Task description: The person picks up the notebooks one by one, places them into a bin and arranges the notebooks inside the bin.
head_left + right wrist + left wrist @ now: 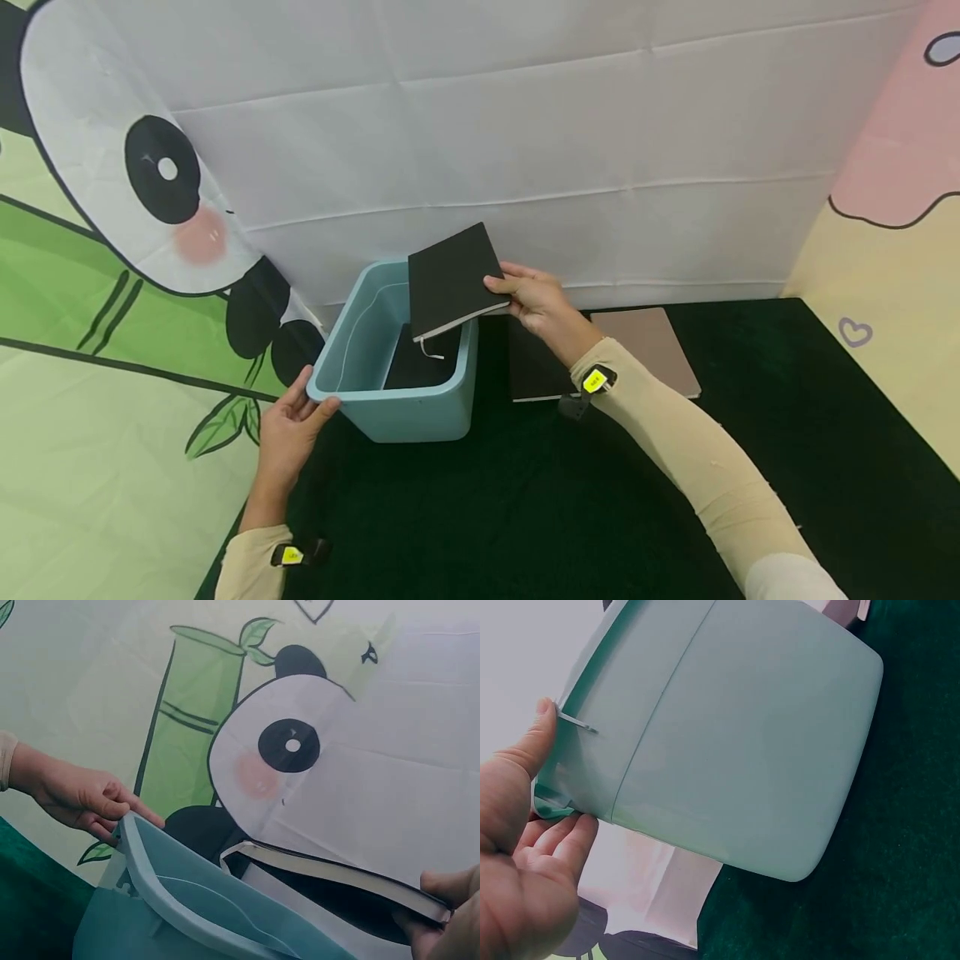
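While the right hand (542,307) pinches the right edge of a black notebook (453,279) above the opening of a blue bin (412,418), the left hand (288,432) grips the bin's near left rim corner. A flat black item (422,368) lies inside. The bin sits toward the far left corner of the desk (525,508); right of it, near the far edge, lie a second black notebook (534,371) and a beige notebook (648,343).

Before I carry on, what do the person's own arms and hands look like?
The left hand and right hand are ungloved. The left sleeve and right sleeve are plain cream, with white fabric above the right one. Each wrist wears a black wristband with a bright yellow label.
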The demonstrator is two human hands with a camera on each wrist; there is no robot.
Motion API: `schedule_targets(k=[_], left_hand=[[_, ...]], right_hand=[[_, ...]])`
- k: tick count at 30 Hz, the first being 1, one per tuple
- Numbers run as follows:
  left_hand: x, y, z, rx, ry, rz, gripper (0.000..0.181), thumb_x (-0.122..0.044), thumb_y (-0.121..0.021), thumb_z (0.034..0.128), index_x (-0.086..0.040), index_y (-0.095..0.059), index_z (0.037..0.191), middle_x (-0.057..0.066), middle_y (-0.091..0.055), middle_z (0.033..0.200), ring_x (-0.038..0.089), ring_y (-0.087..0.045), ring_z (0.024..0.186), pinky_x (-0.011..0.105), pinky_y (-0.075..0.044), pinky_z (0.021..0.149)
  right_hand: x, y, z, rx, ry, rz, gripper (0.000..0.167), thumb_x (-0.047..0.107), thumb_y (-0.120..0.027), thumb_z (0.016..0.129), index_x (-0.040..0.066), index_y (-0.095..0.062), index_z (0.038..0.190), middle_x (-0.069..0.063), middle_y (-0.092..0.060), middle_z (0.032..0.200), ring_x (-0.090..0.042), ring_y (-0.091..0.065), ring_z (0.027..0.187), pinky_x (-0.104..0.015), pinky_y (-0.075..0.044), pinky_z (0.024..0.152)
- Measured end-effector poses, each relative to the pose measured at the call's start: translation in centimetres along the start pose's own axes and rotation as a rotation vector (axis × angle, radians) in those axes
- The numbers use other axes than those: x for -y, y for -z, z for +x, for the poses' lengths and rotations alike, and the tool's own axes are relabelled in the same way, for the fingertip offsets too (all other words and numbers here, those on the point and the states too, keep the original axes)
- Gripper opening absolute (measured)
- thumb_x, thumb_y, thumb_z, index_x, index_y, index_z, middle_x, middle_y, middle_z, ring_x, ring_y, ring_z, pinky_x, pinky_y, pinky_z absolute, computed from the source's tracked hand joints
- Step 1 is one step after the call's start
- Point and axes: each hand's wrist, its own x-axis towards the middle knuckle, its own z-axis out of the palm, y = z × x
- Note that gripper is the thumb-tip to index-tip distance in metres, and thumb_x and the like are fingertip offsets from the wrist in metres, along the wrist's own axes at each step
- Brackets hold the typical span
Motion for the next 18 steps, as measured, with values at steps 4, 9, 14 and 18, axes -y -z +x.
schedule_targets(k=[4, 9, 14, 18], left_hand=[[0.1, -0.1, 0.0, 0.000, 0.007, 0.009, 0.078, -0.028, -0.070, 0.0980, -0.019, -0.028, 0.162, 0.010, -0.032, 0.165, 0.035, -0.039, 0.145, 0.016, -0.045, 0.095], [0.2, -0.4, -0.1, 0.000, 0.004, 0.006, 0.077, -0.029, -0.070, 0.0979, -0.019, -0.028, 0.162, 0.011, -0.033, 0.164, 0.036, -0.040, 0.145, 0.017, -0.046, 0.095], [0.2, -0.6, -0.1, 0.003, -0.007, -0.005, 0.077, -0.026, -0.071, 0.0979, -0.018, -0.029, 0.162, 0.012, -0.034, 0.164, 0.036, -0.040, 0.145, 0.016, -0.045, 0.096], [0.2, -0.8, 0.1, 0.001, -0.010, -0.006, 0.077, -0.025, -0.071, 0.0976, -0.017, -0.030, 0.162, 0.012, -0.036, 0.163, 0.035, -0.041, 0.144, 0.016, -0.046, 0.096]], right_hand=[[-1.2, -1.3, 0.6, -0.016, 0.018, -0.044, 0.055, -0.006, -0.074, 0.090, 0.007, -0.061, 0.142, -0.013, -0.065, 0.138, -0.027, -0.067, 0.120, -0.030, -0.057, 0.096], [-2.7, -2.6, 1.4, -0.046, 0.015, -0.100, 0.053, -0.004, -0.078, 0.087, 0.007, -0.065, 0.138, -0.011, -0.067, 0.135, -0.022, -0.071, 0.108, -0.027, -0.056, 0.087], [-3.9, -3.8, 2.1, -0.091, 0.005, -0.127, 0.053, -0.005, -0.080, 0.085, 0.005, -0.067, 0.134, -0.014, -0.067, 0.133, -0.014, -0.066, 0.086, -0.021, -0.054, 0.070], [-4.6, -4.5, 2.5, -0.096, 0.013, -0.141, 0.056, -0.006, -0.079, 0.085, 0.002, -0.063, 0.138, -0.017, -0.065, 0.134, -0.017, -0.067, 0.091, -0.023, -0.054, 0.073]])
